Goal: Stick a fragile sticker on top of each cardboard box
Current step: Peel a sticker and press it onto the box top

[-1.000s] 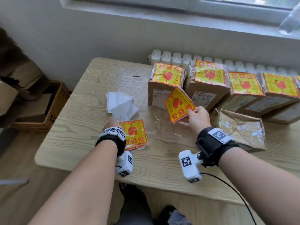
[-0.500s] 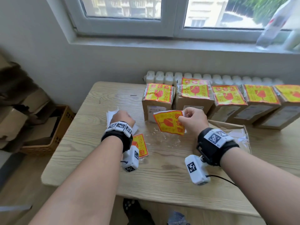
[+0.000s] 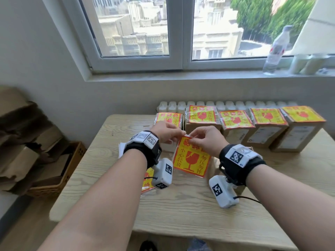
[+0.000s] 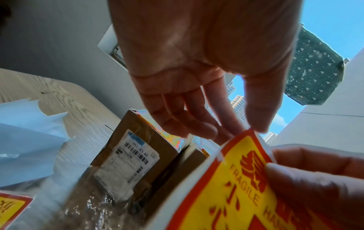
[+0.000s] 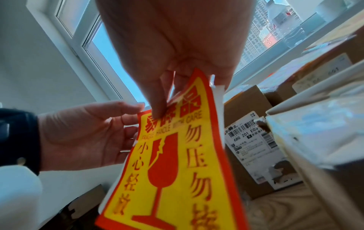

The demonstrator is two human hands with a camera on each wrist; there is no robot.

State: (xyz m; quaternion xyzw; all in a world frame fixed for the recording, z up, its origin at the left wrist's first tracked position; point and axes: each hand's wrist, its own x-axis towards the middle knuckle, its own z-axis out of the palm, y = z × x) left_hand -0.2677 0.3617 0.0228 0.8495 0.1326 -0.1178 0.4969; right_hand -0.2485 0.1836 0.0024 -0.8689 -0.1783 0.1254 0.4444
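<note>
A yellow-and-red fragile sticker [image 3: 191, 160] on its white backing hangs upright above the table. My left hand [image 3: 181, 135] pinches its top left corner, thumb against forefinger [image 4: 254, 124]. My right hand [image 3: 190, 140] pinches the top edge right beside it [image 5: 177, 87]. In the wrist views the sticker [image 4: 226, 194] [image 5: 177, 163] fills the foreground. Several cardboard boxes [image 3: 268, 131] stand in a row along the table's back edge, each showing a sticker on top. Most of the leftmost box [image 3: 168, 117] is hidden behind my left hand.
A stack of stickers [image 3: 147, 180] lies under my left wrist, with white backing sheets [image 3: 120, 149] to its left. A plastic-wrapped box [image 3: 214, 163] lies behind my right wrist. A wicker basket [image 3: 72, 160] stands on the floor at left, and a bottle [image 3: 275, 49] on the sill.
My right hand has turned the sticker upright and drawn it nearer. My left hand left the sticker stack, rose and took hold of the sticker's top corner. The head view tilted up.
</note>
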